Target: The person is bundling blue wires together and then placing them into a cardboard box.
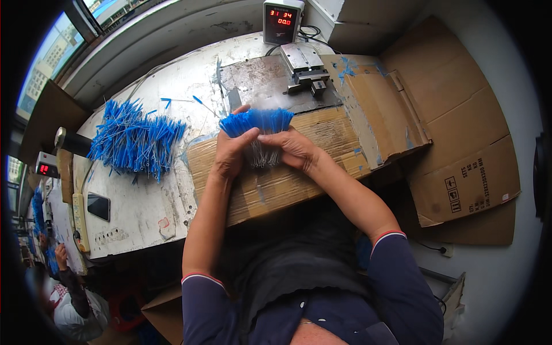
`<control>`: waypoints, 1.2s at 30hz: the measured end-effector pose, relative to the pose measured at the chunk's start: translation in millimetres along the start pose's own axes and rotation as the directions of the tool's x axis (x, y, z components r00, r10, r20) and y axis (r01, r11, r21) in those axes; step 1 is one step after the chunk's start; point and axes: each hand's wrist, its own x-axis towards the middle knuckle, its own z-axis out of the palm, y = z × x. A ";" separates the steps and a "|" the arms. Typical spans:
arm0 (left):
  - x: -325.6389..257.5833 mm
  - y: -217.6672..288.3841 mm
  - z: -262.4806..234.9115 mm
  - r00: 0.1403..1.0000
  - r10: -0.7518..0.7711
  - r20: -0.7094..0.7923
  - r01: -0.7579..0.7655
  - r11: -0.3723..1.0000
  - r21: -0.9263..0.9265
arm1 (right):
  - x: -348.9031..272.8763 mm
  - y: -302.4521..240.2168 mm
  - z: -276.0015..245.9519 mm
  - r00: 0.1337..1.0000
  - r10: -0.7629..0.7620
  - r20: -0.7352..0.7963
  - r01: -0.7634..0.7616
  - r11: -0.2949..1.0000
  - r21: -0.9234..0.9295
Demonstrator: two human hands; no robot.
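Note:
Both my hands are closed around one bundle of thin blue-tipped wires (257,121), above the cardboard-covered front of the bench. The blue ends point away from me and the bare silvery wire ends hang toward me. My left hand (231,152) wraps the bundle's left side, its thumb across the near face. From the right, my right hand (294,149) grips it, and the two thumbs almost meet in the middle. Further left on the white bench lies a large loose pile of the same blue-tipped wires (138,141), and a few single ones lie between pile and bundle.
A metal clamping fixture (305,63) stands on a steel plate (253,83) behind my hands, with a red-digit display box (282,22) beyond. Folded cardboard (460,144) fills the right. A phone (99,206) and power strip (80,221) lie left; a co-worker (77,307) sits lower left.

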 end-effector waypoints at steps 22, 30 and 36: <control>-1.4 -3.6 1.6 0.999 0.007 -0.039 -0.008 0.999 -0.038 | -5.9 -6.1 -14.5 0.976 0.138 0.166 -0.151 0.986 0.071; -0.9 -2.9 4.5 1.000 0.031 0.006 -0.031 0.995 0.096 | 0.5 -3.1 -31.8 0.973 0.186 0.137 -0.187 0.982 -0.011; -3.8 -7.2 14.7 0.986 0.151 0.067 -0.165 0.927 0.336 | -0.7 -4.5 -11.1 0.993 0.089 0.076 -0.065 0.958 -0.280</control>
